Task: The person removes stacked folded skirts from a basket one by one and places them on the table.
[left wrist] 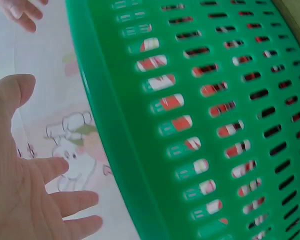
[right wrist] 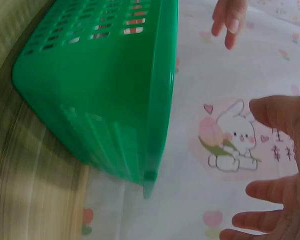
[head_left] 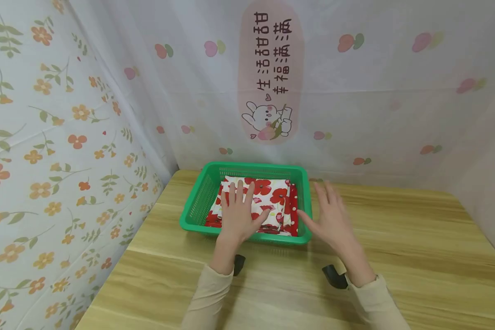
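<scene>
"How many baskets do we count?"

"One green basket, upright near the back edge of the one wooden bench."

"And inside it?"

"We see folded cloth, white with red flowers, on top, and a red dotted cloth showing along the right. We cannot tell how many pieces are stacked, since the layers hide one another."

"How many hands?"

"Two, both with fingers and thumb spread, neither holding anything. The left hand hovers above the basket's near left part; the right hand is just beside its right rim."

"What else can we count?"

"Two black fittings, one by each wrist, and two printed hangings: flowers at left, a single rabbit behind."
</scene>
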Demonstrator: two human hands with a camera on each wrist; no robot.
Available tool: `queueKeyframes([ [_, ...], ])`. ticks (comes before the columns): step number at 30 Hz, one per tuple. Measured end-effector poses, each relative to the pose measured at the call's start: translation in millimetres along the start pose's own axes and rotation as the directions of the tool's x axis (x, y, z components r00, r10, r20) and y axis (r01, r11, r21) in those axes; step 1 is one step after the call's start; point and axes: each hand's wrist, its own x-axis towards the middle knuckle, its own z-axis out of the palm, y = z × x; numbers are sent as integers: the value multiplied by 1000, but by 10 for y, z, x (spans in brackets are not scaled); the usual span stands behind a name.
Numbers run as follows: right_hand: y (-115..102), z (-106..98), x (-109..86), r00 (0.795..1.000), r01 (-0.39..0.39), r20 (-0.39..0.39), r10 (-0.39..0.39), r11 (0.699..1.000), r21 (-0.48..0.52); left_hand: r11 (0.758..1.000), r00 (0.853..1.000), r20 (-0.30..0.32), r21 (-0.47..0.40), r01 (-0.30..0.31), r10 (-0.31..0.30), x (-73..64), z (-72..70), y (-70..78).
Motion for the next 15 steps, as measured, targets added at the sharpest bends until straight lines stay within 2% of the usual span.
queueKeyframes([
  [4,-45,64,86,1000,23,-14,-22,995,99,994,999,12,-105,37,-36,24,-10,-132],
  [8,-104,117,164,999,-27,26,23,982,185,968,997,18,-238,78,-76,41,-28,-293],
  [12,-125,174,247,997,-57,68,40,964,259,946,992,-9,-301,120,-129,71,-39,-454],
  [15,-124,215,328,995,-50,100,19,947,317,902,981,-7,-394,177,-196,102,-54,-553],
])
